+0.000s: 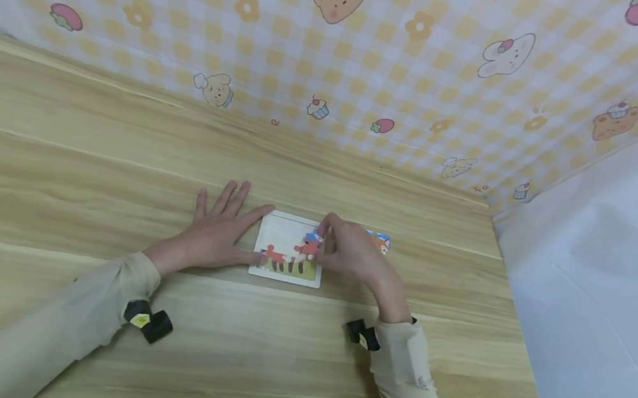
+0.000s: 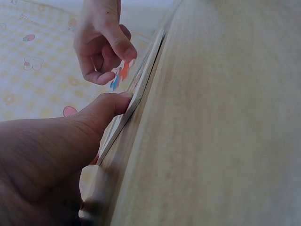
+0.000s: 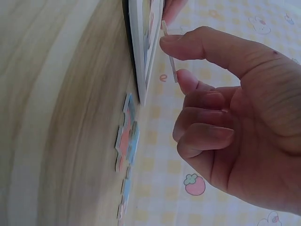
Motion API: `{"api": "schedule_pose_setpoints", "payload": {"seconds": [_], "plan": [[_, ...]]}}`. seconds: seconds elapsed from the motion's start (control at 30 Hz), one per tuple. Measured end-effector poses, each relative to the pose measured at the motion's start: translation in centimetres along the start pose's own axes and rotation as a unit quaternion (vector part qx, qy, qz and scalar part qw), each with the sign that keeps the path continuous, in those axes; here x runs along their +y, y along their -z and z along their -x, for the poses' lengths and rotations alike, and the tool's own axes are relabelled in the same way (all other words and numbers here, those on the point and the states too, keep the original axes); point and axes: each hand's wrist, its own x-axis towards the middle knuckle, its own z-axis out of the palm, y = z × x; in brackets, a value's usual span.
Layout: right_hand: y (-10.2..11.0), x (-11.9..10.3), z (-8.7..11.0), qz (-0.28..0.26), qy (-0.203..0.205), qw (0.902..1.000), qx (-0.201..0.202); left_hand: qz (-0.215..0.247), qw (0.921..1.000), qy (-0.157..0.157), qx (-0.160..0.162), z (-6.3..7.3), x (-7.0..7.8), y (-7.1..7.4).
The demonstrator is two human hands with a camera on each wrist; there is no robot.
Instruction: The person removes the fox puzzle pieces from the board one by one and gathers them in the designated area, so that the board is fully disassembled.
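- Right hand (image 1: 357, 251): thumb and a finger pinched a puzzle piece (image 1: 311, 247) and, of the two hands, lay nearer it.
- Piece: left of that hand, raised above the tray (image 1: 287, 229) just inside its right edge, tilted; long axis unclear.
- Left hand (image 1: 214, 234): fingers spread, at the tray's left corners.
- Placed pieces (image 1: 278, 260): along the near edge.
- Loose pieces (image 1: 383, 241): beyond the right edge.

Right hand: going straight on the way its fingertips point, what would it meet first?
Most likely the jigsaw tray, beneath and ahead of the right hand; its pinched puzzle piece would probably touch first, though the gap is unclear.
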Motion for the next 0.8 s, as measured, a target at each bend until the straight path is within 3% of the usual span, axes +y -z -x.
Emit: {"api": "schedule_pose_setpoints", "payload": {"seconds": [0.53, 0.8], "plan": [[0.7, 2.3, 0.9, -0.038, -0.031, 0.9988, -0.008, -0.005, 1.0, 0.002, -0.001, 0.0, 0.1, 0.0], [1.5, 4.1, 1.7, -0.047, -0.069, 0.9964, -0.017, -0.002, 1.0, 0.003, -0.003, 0.1, 0.1, 0.1]]}}
